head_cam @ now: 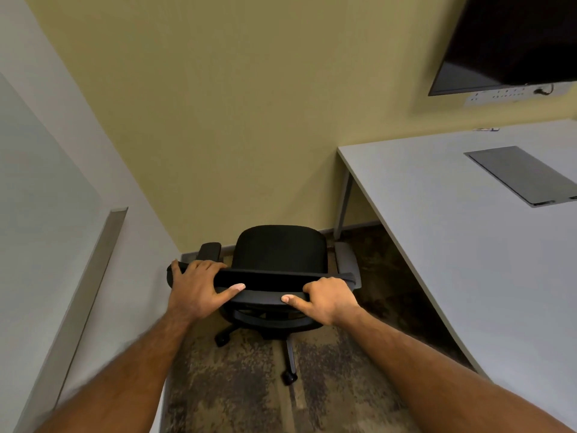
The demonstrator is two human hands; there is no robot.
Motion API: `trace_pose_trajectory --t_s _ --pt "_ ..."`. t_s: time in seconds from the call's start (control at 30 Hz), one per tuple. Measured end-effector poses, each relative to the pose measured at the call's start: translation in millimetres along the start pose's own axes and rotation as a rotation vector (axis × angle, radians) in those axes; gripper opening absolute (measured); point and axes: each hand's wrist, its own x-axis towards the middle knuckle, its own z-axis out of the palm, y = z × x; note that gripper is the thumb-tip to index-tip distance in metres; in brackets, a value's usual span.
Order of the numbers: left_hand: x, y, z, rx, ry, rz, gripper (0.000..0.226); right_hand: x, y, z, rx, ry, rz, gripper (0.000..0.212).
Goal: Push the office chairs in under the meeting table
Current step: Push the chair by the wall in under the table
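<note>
A black office chair (pixel 279 248) on castors stands in the corner of the room, its seat facing the yellow wall. My left hand (pixel 196 287) grips the left end of its backrest top. On the right end of the same backrest top, my right hand (pixel 327 296) has its fingers wrapped over the edge. The white meeting table (pixel 468 232) lies to the right of the chair. The chair sits outside the table, beside its near-left corner and grey leg (pixel 343 210).
A white wall with a metal strip (pixel 93 276) runs close on the left. The yellow wall (pixel 249 120) is directly ahead. A dark screen (pixel 512 42) hangs above the table, with a socket strip below it. A grey cable hatch (pixel 524 175) is set into the tabletop. Patterned carpet covers the floor.
</note>
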Motion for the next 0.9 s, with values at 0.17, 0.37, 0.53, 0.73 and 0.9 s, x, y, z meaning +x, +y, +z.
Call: trace_pose_trajectory --t_s 0.17,0.37,0.53,0.73,0.9 --pt "23.9 -12.8 -4.6 -0.011 -0.04 0.107 0.09 -6.8 -15.3 7.9 0.016 -0.005 0.067 0.076" --pt "56.8 4.3 -8.4 0.005 -0.063 0.242 0.092 -15.5 -4.1 6.6 0.029 -0.003 0.115 0.082" --pt "86.1 30.7 -12.1 -0.025 -0.09 0.34 0.094 -24.3 15.9 5.9 0.011 0.05 0.132 0.07" --pt "121.5 58.6 -9.6 0.008 -0.109 0.407 0.095 -34.6 42.2 19.9 -0.029 0.316 -0.003 0.056" --pt "150.5 79.7 -3.2 0.024 -0.128 0.414 0.103 -29.2 52.7 13.1 -0.071 0.309 0.273 0.079"
